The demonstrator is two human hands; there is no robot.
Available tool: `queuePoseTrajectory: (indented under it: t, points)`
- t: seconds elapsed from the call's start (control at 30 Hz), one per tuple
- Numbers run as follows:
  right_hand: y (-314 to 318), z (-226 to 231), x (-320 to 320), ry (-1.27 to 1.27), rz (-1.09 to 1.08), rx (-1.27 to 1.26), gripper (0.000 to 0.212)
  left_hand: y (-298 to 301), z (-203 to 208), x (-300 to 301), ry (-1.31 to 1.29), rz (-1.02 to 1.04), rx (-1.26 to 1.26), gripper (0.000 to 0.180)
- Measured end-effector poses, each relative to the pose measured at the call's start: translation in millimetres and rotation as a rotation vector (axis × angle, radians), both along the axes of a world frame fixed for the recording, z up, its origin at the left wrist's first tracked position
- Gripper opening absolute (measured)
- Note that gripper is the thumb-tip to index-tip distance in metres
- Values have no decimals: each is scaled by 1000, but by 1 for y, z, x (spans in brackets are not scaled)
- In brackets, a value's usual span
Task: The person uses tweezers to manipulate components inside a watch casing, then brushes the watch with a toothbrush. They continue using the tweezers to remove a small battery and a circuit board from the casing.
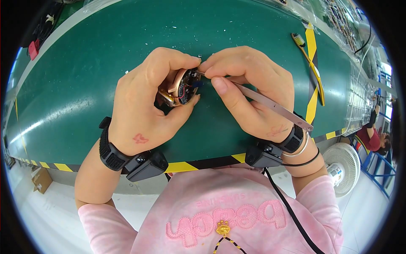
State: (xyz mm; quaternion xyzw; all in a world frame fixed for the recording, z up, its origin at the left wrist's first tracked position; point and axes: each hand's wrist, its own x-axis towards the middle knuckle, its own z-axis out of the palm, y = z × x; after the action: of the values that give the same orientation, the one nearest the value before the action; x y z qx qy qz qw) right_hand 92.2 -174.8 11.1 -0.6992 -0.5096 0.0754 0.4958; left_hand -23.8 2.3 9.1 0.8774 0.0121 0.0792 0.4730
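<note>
My left hand [141, 99] is closed round an opened smartwatch [182, 87], fingers and thumb on the rim of its rose-gold case. The dark inside, with circuit parts and thin red wires, is turned toward the right. Between thumb and fingers of my right hand [264, 80] lies a pair of metal tweezers [277, 106]. Their tips reach the upper edge of the watch's inside, close to my left fingertips; I cannot make out whether they pinch anything. Part of the watch is hidden behind my left fingers.
A toothbrush [313, 70] lies on the green mat [224, 135] at the right, across yellow-black tape [311, 40]. White specks dot the far side. Beyond the table are a white fan [343, 163], a cardboard box [42, 180] and another person [373, 137].
</note>
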Motion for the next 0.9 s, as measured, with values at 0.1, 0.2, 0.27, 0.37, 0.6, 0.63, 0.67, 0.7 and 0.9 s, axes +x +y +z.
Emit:
queuePoseTrajectory:
  t: [0.1,0.2,0.27,0.37,0.6,0.63,0.67,0.7,0.9]
  points:
    - [0,0,0,18,2,-10,10,1,-2,1,-54,-16,35,45]
    - [-2,-2,3,41,14,-32,9,0,-1,3,-53,-26,56,44]
    - [-2,1,1,131,-10,-73,9,-1,-3,4,-54,-34,66,44]
    - [-1,5,-2,309,-52,-148,12,-1,-12,6,-189,-8,60,46]
    - [2,5,-2,737,-58,-133,18,-1,-15,5,-122,10,-103,46]
    - [1,5,-3,736,-57,-132,18,-1,-15,5,-119,20,-132,46]
    - [0,6,-4,695,-68,-122,18,-1,-14,5,-119,22,-131,46]
    - [0,6,-5,654,-80,-111,18,-1,-14,5,-117,22,-134,46]
    - [-2,2,-4,446,-58,-104,16,0,0,4,36,-17,-76,45]
